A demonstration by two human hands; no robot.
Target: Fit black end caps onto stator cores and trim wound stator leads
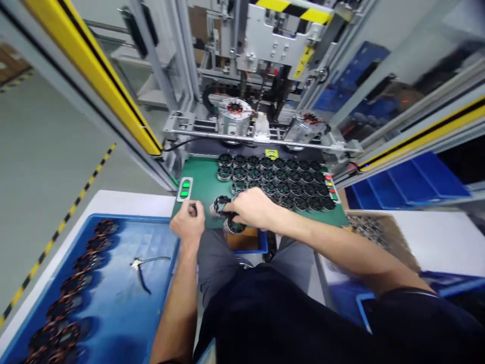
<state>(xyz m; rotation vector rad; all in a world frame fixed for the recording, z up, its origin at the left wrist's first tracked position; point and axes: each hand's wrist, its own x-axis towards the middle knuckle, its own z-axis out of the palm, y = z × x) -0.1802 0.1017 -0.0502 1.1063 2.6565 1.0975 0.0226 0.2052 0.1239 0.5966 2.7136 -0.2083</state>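
My right hand (252, 207) reaches over the green work surface (204, 179), its fingers closed at two round black-and-silver parts near the front edge. One part (220, 206) stands at the fingertips; the other (235, 226) is just below them, at the edge. Left of these, my left hand (189, 220) is curled near the surface's left front corner, with something small and dark showing between its fingers. Several similar round parts (280, 176) stand in close rows behind and to the right of my right hand.
A machine fixture (235, 121) holds a copper-wound part behind the surface. Green buttons (185, 188) sit at left. A blue tray (129, 303) at lower left carries wound rings and cutters (141, 268). Blue bins (413, 177) and a box of small metal pieces (394, 237) are at right.
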